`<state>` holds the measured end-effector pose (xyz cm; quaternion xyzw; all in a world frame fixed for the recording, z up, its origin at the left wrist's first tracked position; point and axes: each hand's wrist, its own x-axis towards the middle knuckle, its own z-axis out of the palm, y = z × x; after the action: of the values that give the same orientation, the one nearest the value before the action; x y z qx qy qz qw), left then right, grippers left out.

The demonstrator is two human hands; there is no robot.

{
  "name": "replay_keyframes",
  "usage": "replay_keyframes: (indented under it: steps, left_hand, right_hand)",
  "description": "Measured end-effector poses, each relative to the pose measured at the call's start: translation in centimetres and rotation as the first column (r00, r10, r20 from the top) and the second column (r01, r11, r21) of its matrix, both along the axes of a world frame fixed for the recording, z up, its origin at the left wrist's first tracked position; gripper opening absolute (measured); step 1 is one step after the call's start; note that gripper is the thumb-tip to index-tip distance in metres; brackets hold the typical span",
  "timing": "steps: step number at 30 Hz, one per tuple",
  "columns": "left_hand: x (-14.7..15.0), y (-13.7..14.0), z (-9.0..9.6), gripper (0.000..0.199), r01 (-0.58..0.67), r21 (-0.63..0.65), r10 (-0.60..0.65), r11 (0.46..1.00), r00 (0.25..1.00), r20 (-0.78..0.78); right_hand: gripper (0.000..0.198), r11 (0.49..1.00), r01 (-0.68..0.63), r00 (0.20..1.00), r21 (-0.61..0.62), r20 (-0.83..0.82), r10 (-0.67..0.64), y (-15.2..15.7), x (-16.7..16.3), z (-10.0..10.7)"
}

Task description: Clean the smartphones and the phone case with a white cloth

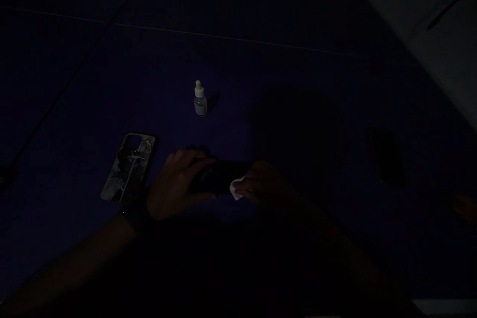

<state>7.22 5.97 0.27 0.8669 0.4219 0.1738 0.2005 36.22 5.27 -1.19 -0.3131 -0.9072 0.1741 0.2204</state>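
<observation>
A dark phone (222,175) lies crosswise on the blue surface, dim in the low light. My left hand (176,181) grips its left end, thumb along the near edge and fingers over the far side. At the right end, my right hand (265,182) pinches a small white wipe (236,190) against the phone's face. Fingers and wipe hide that end of the phone. Left of my left hand lies a patterned phone case (130,171) with a camera cutout. A small dropper bottle (200,104) stands upright beyond the phone.
Another dark, flat phone-like object (387,156) lies to the right. Part of what looks like another person's hand (465,207) shows at the right edge. The blue surface (238,69) ends at a pale floor at the upper right. A thin line crosses its far part.
</observation>
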Motion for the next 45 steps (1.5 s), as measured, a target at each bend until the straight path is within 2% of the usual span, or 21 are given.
replay_keyframes:
  steps: [4, 9, 14, 17, 19, 22, 24, 27, 29, 32, 34, 37, 39, 42, 45]
  left_hand:
    - [0.0, 0.0, 0.0, 0.069, -0.008, 0.004, 0.007, 1.000, 1.000, 0.015]
    - [0.0, 0.0, -0.1, 0.067, -0.006, -0.007, 0.006, 1.000, 1.000, 0.012]
    - [0.0, 0.0, -0.1, 0.066, -0.013, 0.012, 0.013, 1.000, 1.000, 0.016]
    - [0.1, 0.0, 0.0, 0.067, -0.014, -0.009, 0.014, 1.000, 1.000, 0.009]
    - [0.1, 0.0, 0.1, 0.067, -0.011, -0.019, 0.011, 1.000, 1.000, 0.009]
    - [0.2, 0.0, 0.1, 0.068, -0.013, -0.029, 0.013, 1.000, 1.000, 0.006]
    - [0.2, 0.0, 0.2, 0.069, -0.016, -0.032, 0.016, 0.999, 1.000, 0.001]
    - [0.2, 0.1, 0.3, 0.069, -0.007, -0.037, 0.006, 0.999, 1.000, -0.010]
    - [0.2, 0.1, 0.4, 0.069, -0.002, -0.038, 0.002, 0.999, 1.000, -0.014]
    - [0.1, 0.1, 0.4, 0.069, -0.006, -0.042, 0.005, 0.999, 1.000, -0.010]
    - [0.1, 0.1, 0.3, 0.070, -0.007, -0.048, 0.007, 0.999, 1.000, -0.003]
    - [0.1, 0.1, 0.2, 0.071, -0.001, -0.057, 0.002, 0.998, 1.000, 0.014]
    - [0.1, 0.0, 0.2, 0.071, 0.001, -0.059, 0.000, 0.998, 1.000, 0.014]
    - [0.1, 0.0, 0.2, 0.069, -0.012, -0.044, 0.012, 0.999, 1.000, 0.007]
    - [0.1, 0.0, 0.2, 0.068, -0.023, -0.036, 0.023, 0.999, 1.000, 0.007]
  right_hand:
    - [0.032, 0.995, 0.094, 0.996, 0.011, -0.001, -0.094, 0.1, 0.4, 0.1]
    - [0.033, 1.000, -0.008, 1.000, -0.012, 0.020, 0.008, -0.3, 0.3, 0.2]
    - [0.030, 0.992, 0.129, 0.991, 0.005, 0.019, -0.129, 0.2, 0.5, 0.4]
    - [0.032, 0.997, 0.047, 0.997, -0.066, 0.061, -0.043, 0.1, 0.5, 0.7]
    - [0.032, 0.998, -0.006, 0.999, -0.060, 0.047, 0.009, 0.0, 0.3, 0.7]
    - [0.030, 0.999, 0.046, 0.999, 0.005, 0.021, -0.046, 0.1, 0.5, 0.9]
    - [0.031, 0.998, 0.063, 0.997, -0.021, 0.047, -0.062, 0.0, 1.0, 1.2]
    - [0.033, 0.997, -0.018, 0.998, -0.077, 0.066, 0.023, -0.3, 1.0, 1.3]
    - [0.030, 0.997, -0.061, 0.997, -0.052, 0.042, 0.063, -0.3, 0.5, 0.9]
    - [0.027, 1.000, 0.025, 1.000, 0.012, 0.014, -0.025, -0.1, 0.1, 0.4]
    - [0.028, 0.997, 0.079, 0.996, -0.005, 0.033, -0.078, -0.1, 0.3, 0.5]
    - [0.027, 0.998, 0.020, 0.998, -0.060, 0.068, -0.016, -0.2, 0.5, 0.9]
    - [0.028, 0.999, -0.007, 0.998, -0.037, 0.064, 0.009, -0.2, 0.2, 1.0]
    - [0.029, 0.997, 0.075, 0.995, 0.033, 0.059, -0.077, 0.0, 0.3, 1.1]
    - [0.027, 0.996, 0.092, 0.991, 0.000, 0.093, -0.092, 0.1, 0.7, 1.2]
